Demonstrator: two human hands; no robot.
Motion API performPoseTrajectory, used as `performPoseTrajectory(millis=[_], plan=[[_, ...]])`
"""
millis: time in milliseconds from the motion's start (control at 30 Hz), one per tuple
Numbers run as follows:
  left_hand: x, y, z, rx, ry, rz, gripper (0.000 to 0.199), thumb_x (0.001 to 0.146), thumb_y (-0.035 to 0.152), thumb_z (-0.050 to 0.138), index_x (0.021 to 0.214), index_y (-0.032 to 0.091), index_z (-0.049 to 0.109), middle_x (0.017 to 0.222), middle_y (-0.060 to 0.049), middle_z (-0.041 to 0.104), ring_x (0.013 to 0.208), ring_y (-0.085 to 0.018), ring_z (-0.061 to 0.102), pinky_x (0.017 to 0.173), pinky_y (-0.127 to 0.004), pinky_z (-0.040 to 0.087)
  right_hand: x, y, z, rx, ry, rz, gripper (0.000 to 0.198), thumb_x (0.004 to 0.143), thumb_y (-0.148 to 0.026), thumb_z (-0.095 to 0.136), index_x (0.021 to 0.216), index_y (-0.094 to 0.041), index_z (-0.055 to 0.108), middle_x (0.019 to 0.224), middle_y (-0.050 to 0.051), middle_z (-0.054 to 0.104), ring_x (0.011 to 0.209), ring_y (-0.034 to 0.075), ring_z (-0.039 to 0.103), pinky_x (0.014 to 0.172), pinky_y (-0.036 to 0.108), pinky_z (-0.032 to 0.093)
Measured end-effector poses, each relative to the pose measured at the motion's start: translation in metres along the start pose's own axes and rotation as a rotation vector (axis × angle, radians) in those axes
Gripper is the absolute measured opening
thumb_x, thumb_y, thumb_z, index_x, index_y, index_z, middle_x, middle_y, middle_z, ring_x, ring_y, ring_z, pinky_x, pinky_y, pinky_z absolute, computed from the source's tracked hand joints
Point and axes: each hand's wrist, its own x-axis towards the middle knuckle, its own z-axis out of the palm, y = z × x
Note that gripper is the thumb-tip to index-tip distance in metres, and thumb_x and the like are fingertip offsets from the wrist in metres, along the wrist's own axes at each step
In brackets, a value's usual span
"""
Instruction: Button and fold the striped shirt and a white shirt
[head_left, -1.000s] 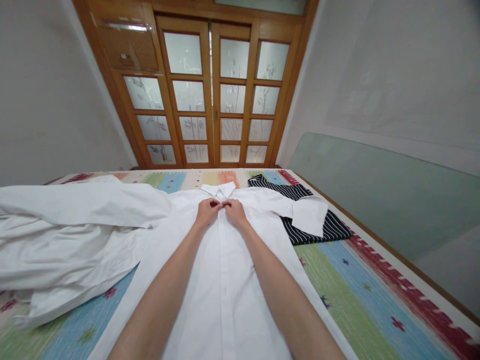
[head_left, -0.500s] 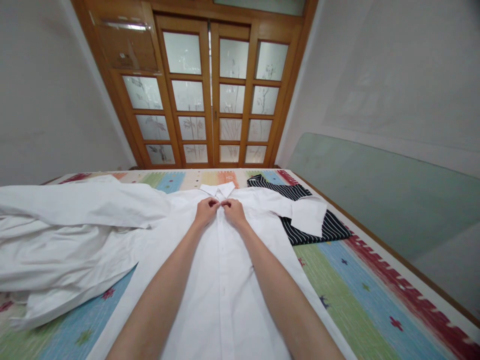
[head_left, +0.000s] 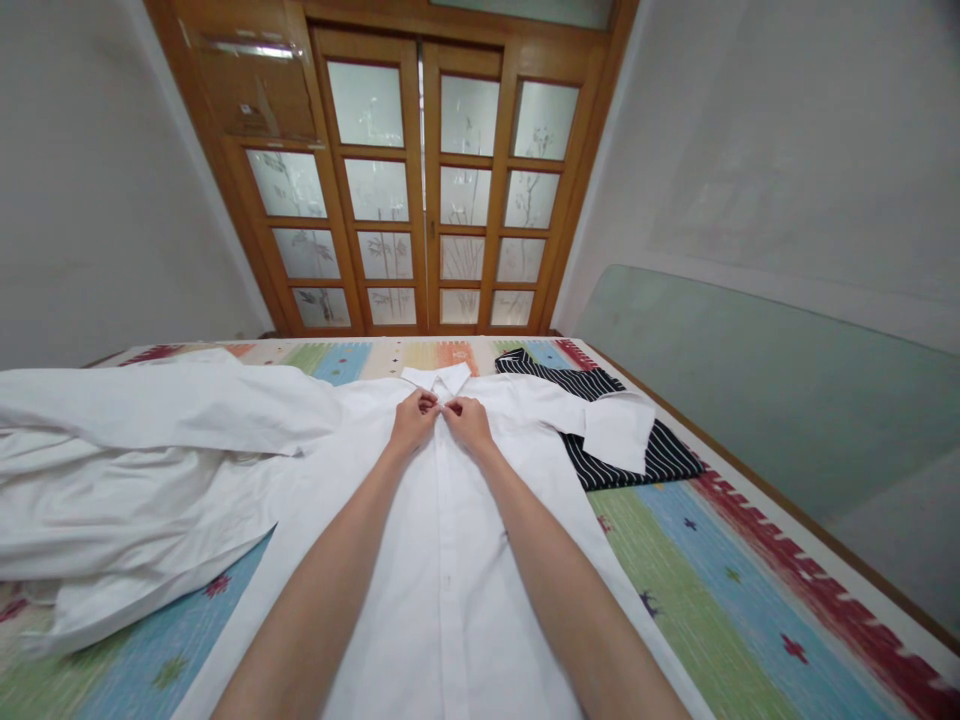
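A white collared shirt (head_left: 420,600) lies spread front side up, its collar at the far end and its button placket running down the middle. Just below the collar, my left hand (head_left: 414,420) pinches the left side of the front opening. Close beside it my right hand (head_left: 466,422) pinches the placket from the other side, fingertips nearly meeting. Both hands are closed on the shirt fabric; any button between the fingers is too small to make out. The shirt's right sleeve rests over a folded black garment with white stripes (head_left: 679,455).
More white cloth (head_left: 150,500) lies heaped at the left. Underneath is a colourful patterned cover (head_left: 705,570) on a flat surface. Wooden doors with glass panes (head_left: 420,200) stand beyond the far edge, and a pale green panel (head_left: 750,370) leans along the right wall.
The fingers of my left hand have shifted slightly, with the fingertips lifted a little. Otherwise the hands and the shirt stay where they were.
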Motion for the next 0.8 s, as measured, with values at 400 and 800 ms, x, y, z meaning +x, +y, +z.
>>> performPoseTrajectory(millis=[400, 800], plan=[[-0.0036, 0.007, 0.0002, 0.08, -0.052, 0.023, 0.011, 0.071, 0.011, 0.059, 0.078, 0.018, 0.063, 0.071, 0.001, 0.068, 0.069, -0.015, 0.063, 0.071, -0.026, 0.048, -0.0009, -0.0029, -0.0032, -0.131, -0.026, -0.01, 0.012, 0.089, -0.024, 0.057, 0.083, -0.02, 0.067, 0.091, 0.003, 0.07, 0.088, 0.019, 0.058, 0.081, 0.029, 0.04], [-0.0031, 0.0056, -0.0001, 0.231, -0.001, 0.028, 0.016, 0.075, 0.01, 0.053, 0.084, 0.017, 0.064, 0.083, -0.003, 0.07, 0.076, -0.016, 0.064, 0.075, -0.028, 0.05, -0.0025, -0.001, 0.0001, -0.217, 0.046, 0.003, 0.017, 0.087, -0.013, 0.049, 0.093, -0.018, 0.064, 0.097, 0.007, 0.066, 0.092, 0.02, 0.056, 0.082, 0.03, 0.04]])
